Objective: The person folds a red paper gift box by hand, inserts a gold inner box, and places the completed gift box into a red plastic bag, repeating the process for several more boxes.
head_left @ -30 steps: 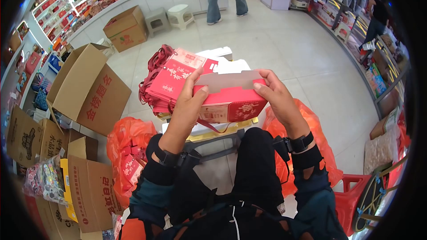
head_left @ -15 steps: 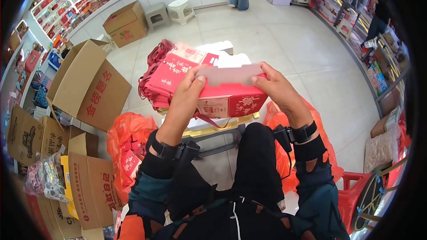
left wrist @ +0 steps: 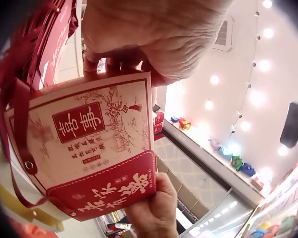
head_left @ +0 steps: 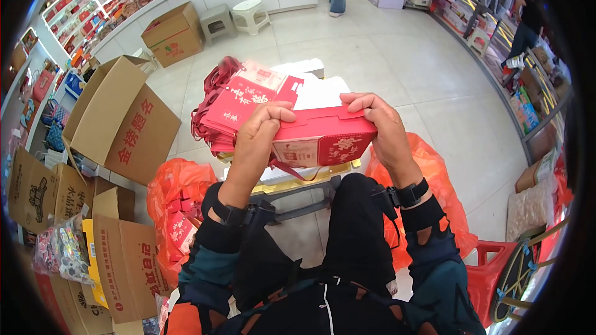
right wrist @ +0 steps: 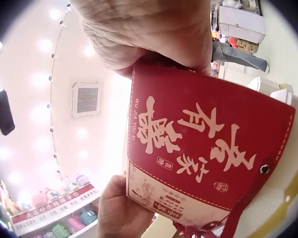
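Red box (head_left: pixel 326 136), one, printed with pale lettering and a cream panel; placed in the middle of the scene, in front of the person's knees, raised between both hands. Top panel folded over, its slot line visible. Dark red ribbon (left wrist: pixel 21 114) on the left end, fixed through a metal eyelet (left wrist: pixel 29 165).

Left hand (head_left: pixel 259 133): fingers bent over the top edge, gripping the box at its left end. Right hand (head_left: pixel 385 127): gripping the right end, fingers curled over the top edge; the far-side fingertips are partly hidden by the box.

Stack of flat red packets (head_left: pixel 251 102), ribboned, just beyond the left hand and to the left of the box. White box (head_left: pixel 307 69), on the far side of that stack.

Orange plastic bags, two: one near left (head_left: pixel 177 177), with red packets inside; one near right (head_left: pixel 434 195), beside the right forearm.

Large open carton (head_left: pixel 133 127), left. Smaller carton (head_left: pixel 177 46), far left, next to a grey stool (head_left: pixel 217 22) and a white stool (head_left: pixel 251 17).
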### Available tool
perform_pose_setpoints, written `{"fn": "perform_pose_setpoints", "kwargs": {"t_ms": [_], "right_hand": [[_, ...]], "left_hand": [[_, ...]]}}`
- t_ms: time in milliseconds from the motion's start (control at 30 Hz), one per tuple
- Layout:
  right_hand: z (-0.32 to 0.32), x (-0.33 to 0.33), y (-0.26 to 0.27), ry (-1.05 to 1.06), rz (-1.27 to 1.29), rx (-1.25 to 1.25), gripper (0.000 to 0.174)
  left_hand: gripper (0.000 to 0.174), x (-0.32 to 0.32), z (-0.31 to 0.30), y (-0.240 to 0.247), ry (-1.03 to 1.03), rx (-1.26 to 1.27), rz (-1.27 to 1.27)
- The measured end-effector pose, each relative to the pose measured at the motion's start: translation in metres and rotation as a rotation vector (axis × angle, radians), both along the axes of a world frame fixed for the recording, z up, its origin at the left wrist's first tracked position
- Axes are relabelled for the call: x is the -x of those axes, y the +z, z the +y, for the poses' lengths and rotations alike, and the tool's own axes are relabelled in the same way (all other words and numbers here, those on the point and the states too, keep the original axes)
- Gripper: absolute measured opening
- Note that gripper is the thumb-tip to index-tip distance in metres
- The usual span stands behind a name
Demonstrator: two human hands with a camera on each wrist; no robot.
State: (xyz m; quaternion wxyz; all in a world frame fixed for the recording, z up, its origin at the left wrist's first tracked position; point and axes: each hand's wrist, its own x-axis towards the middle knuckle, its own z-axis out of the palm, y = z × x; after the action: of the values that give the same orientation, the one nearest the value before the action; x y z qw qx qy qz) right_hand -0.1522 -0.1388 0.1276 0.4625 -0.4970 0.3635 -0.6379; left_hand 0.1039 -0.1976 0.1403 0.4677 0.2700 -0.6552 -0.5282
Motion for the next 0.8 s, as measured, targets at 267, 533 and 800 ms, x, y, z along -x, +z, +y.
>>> {"fn": "perform_pose_setpoints", "kwargs": {"t_ms": [267,533,800], "right_hand": [[0.007,-0.01,0.016,-0.062,0.197,-0.107,0.022],[0.007,-0.004,0.026,0.01,0.27,-0.225,0.029],[0.005,-0.005,0.02,-0.03,0.291,-0.156,0.029]], "left_hand": [[0.019,0.012,-0.001,-0.003,0.132,-0.022,-0.162],[0.025,0.013,0.0,0.003,0.056,-0.156,-0.138],[0.023,0.013,-0.002,0.0,0.101,-0.095,-0.197]]}}
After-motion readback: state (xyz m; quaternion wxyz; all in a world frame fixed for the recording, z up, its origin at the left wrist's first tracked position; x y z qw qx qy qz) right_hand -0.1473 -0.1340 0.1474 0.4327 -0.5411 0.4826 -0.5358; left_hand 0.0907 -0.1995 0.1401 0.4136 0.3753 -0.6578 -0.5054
